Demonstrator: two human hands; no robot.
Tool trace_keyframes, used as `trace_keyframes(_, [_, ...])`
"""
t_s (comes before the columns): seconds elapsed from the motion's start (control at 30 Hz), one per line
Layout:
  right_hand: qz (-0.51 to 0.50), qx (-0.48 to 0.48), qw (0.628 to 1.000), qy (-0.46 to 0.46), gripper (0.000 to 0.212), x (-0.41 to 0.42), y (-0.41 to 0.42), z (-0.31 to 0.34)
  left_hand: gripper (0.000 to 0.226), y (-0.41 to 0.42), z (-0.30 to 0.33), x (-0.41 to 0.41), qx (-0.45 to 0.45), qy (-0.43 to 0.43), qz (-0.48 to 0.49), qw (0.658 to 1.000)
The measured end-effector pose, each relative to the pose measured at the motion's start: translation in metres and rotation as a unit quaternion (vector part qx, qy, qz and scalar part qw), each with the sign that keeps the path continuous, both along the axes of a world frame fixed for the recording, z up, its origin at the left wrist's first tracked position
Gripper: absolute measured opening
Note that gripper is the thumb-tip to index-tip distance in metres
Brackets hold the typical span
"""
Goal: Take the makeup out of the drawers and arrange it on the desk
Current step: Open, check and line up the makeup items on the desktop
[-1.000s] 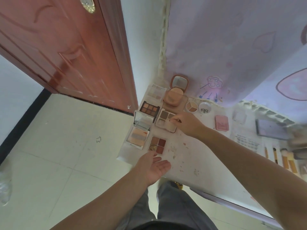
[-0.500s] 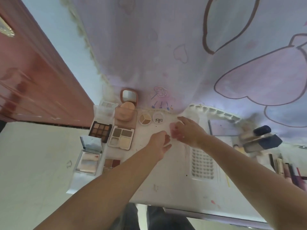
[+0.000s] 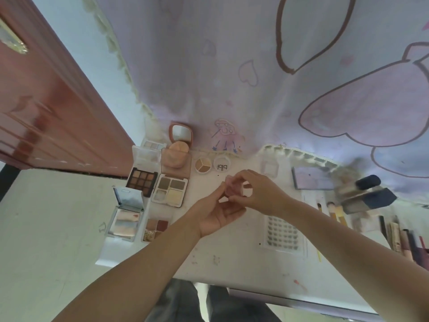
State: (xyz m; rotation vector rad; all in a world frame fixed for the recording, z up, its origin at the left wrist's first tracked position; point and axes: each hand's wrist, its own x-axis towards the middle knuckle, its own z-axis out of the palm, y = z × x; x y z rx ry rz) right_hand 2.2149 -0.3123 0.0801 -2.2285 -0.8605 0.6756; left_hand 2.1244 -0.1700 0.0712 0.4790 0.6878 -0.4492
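Both hands grip a small pink compact (image 3: 233, 190) above the desk (image 3: 232, 259): right hand (image 3: 260, 192) pinching its sides, left hand (image 3: 216, 214) half-curled, fingertips on its near edge. Judged light, rigid, hinged and breakable; best held by the side edges.

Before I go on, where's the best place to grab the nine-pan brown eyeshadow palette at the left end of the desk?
Probably take the nine-pan palette by its two long side edges, pinching from above. It lies flat and open with the pans facing up, and the four-pan palette sits close on its right, so come straight down, keeping fingers off the powder.
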Motion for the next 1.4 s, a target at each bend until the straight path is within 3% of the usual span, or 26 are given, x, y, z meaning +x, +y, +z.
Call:
trace_keyframes(0.17, [-0.009,0.032,0.994,0.100,0.030,-0.010,0.011,0.017,0.037,0.021,0.006,-0.026,-0.001,0.003,-0.004,1.000])
trace_keyframes(0.33, [-0.028,0.033,0.968,0.247,0.016,0.003,0.029,0.029,0.041,0.039,0.005,-0.045,-0.068,0.044,0.029,0.996])
trace_keyframes(0.4, [-0.051,0.036,0.963,0.263,0.017,0.011,0.038,0.027,0.044,0.044,0.000,-0.050,-0.079,0.055,0.032,0.995])
trace_keyframes(0.53, [-0.061,0.003,0.972,0.228,0.019,0.024,0.061,0.017,0.039,0.048,-0.006,-0.048,-0.093,0.089,0.084,0.988])
trace_keyframes(0.77, [-0.011,-0.042,0.996,0.072,0.021,0.038,0.098,-0.003,0.009,0.047,-0.012,-0.027,0.015,0.194,0.232,0.953])
trace_keyframes(1.0, [0.059,-0.083,0.995,0.015,0.025,0.041,0.115,-0.008,0.023,0.040,0.002,-0.017,0.045,0.230,0.275,0.932])
trace_keyframes(1.13, [0.067,-0.084,0.994,-0.009,0.024,0.037,0.110,-0.005,0.023,0.038,0.006,-0.015,0.052,0.232,0.278,0.931])
trace_keyframes(1.3, [-0.055,-0.053,0.997,0.000,0.015,0.052,0.058,0.007,0.020,0.019,0.006,-0.016,0.057,0.226,0.244,0.941])
trace_keyframes(1.4, [-0.089,-0.128,0.987,-0.044,0.018,0.072,0.002,0.010,0.019,-0.014,0.005,-0.005,0.057,0.204,0.178,0.961])
